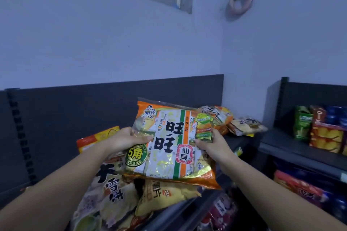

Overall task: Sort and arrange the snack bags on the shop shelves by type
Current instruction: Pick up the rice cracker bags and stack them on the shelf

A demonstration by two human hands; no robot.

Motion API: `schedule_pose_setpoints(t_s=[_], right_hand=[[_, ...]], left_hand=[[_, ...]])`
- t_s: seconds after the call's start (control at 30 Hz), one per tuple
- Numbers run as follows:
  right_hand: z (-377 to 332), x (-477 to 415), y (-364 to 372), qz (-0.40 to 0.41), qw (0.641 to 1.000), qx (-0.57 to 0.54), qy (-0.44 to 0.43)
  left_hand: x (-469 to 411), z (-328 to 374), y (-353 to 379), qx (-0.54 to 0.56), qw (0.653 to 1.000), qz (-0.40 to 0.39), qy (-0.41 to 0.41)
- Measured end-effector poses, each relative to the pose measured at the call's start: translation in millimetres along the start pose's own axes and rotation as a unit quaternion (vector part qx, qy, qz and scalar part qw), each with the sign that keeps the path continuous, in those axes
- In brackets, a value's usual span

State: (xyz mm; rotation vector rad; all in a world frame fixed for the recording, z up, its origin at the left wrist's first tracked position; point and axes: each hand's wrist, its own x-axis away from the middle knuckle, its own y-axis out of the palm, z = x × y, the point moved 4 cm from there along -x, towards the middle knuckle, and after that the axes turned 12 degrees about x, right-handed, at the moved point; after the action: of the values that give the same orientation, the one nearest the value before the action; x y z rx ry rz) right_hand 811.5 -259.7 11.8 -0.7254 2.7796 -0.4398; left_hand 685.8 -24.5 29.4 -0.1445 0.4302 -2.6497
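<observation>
Reporting from the head view: which step is in hand? (Inspector)

Transfer of one bag. The Want Want senbei bag (169,155) is held clear above the front of the top shelf (187,207), printed face up, over the mixed pile lying there. (Operator)

Grip state? (Inspector)

The left hand (129,139) is closed on the bag's left edge. The right hand (212,143) is closed on its right edge. Both hands grip this one bag and neither holds anything else. How far the fingers reach beneath it cannot be told. (Operator)

Contents of the shelf? (Inspector)

At the shelf's front, beneath the held bag, a pale snow-cracker bag (110,189) and a yellow cracker bag (165,195) overlap. Toward the shelf's left rear is an orange-and-yellow bag (97,137), partly hidden. At the shelf's far right end lie more orange senbei bags (216,116), with a pale bag (246,124) just beside them. (Operator)

Requirement for the next move? (Inspector)

Judgement only: the matching type appears to sit at the shelf's far right end. The bag likely needs carrying there and setting against that stack. Keep it level, since the film looks slack and the contents may shift. Sorting appears early, as types at the shelf's front lie mixed. (Operator)
</observation>
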Motion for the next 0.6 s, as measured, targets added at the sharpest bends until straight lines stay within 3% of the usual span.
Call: schedule_pose_setpoints(t_s=[0.3, 0.6], right_hand=[[15.3, -72.0, -19.1, 0.053, 0.998, 0.027, 0.02], [28.1, -124.6, -20.4, 0.077, 0.996, 0.033, 0.034]], left_hand=[[-96.8, 11.1, 22.0, 0.024, 0.997, -0.074, 0.011], [-160.6, 14.8, 29.3, 0.033, 0.994, -0.096, 0.045]])
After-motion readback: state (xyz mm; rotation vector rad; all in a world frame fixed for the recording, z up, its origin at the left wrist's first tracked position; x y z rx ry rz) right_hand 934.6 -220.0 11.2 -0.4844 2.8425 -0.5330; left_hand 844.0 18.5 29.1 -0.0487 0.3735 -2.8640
